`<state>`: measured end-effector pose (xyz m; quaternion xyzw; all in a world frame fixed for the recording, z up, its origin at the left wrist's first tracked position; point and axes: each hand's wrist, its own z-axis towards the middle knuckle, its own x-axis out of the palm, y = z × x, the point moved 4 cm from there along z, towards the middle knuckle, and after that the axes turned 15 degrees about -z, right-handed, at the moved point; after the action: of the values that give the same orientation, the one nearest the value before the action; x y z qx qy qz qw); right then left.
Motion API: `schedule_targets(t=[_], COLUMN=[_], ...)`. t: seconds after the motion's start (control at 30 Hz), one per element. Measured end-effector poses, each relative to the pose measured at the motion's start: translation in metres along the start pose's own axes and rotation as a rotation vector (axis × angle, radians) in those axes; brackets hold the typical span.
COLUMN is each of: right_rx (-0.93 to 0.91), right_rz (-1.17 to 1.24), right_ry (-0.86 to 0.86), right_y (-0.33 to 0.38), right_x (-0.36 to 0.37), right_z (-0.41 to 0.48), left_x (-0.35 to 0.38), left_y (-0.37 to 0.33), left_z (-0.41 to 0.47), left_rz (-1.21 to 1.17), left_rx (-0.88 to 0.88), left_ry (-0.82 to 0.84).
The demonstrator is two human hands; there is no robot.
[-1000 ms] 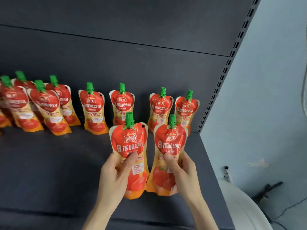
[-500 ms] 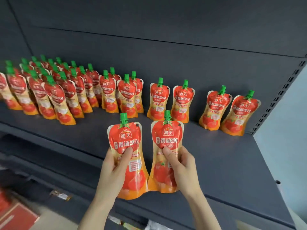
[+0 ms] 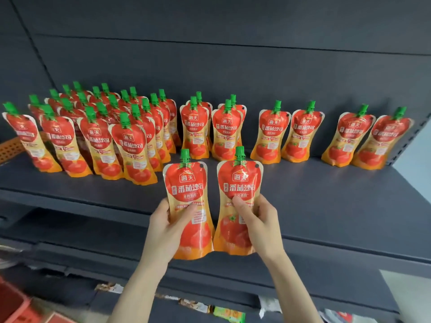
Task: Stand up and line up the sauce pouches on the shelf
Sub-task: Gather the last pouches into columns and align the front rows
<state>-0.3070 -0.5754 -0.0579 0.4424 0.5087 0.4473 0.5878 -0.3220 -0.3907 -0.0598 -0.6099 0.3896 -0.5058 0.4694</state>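
I hold two red and orange tomato sauce pouches with green caps upright over the front of the dark shelf (image 3: 326,206). My left hand (image 3: 166,231) grips the left pouch (image 3: 187,190) at its waist. My right hand (image 3: 258,226) grips the right pouch (image 3: 239,183) the same way. Behind them stand two short columns of pouches (image 3: 194,127), two pouches (image 3: 271,134) to the right, and another pair (image 3: 368,138) near the right end. A dense block of several pouches (image 3: 100,129) fills the left part.
The shelf's back panel (image 3: 233,73) rises behind the rows. A perforated upright (image 3: 410,136) closes the right end. An orange perforated piece (image 3: 9,148) shows at far left. Below the shelf edge lie red boxes (image 3: 14,306) and scattered packets (image 3: 224,311).
The view has swung left and pulled back, showing far more of the packed rows. Both hands still hold their pouches, now lower and nearer the shelf's front edge.
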Motion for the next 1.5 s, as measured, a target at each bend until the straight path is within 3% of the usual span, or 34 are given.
schedule_targets(t=[0.23,0.43,0.77,0.97,1.17,1.5], right_rx=[-0.093,-0.106,-0.145,-0.131,-0.051,-0.044], right_rz=[-0.077,-0.084,-0.127,-0.194,-0.341,-0.447], right_ry=[-0.149,-0.244,-0.236,-0.248,-0.277,-0.309], right_y=[0.011,0.003,-0.005,-0.017,-0.031,-0.028], right_x=[0.016,0.03,0.045,0.049,0.055,0.056], right_z=[0.052,0.107,0.17,0.165,0.152,0.15], left_x=[-0.004,0.0,0.007,-0.002,-0.006,-0.008], left_y=[-0.015,-0.017,-0.005,0.009,0.013,0.018], left_z=[0.071,0.133,0.207,0.213,0.201,0.207], left_rz=[-0.071,-0.035,0.033,0.11,0.23,0.245], left_rx=[0.081,0.143,0.221,0.198,0.368,0.346], left_ry=[0.123,0.127,0.182,0.176,0.023,0.051])
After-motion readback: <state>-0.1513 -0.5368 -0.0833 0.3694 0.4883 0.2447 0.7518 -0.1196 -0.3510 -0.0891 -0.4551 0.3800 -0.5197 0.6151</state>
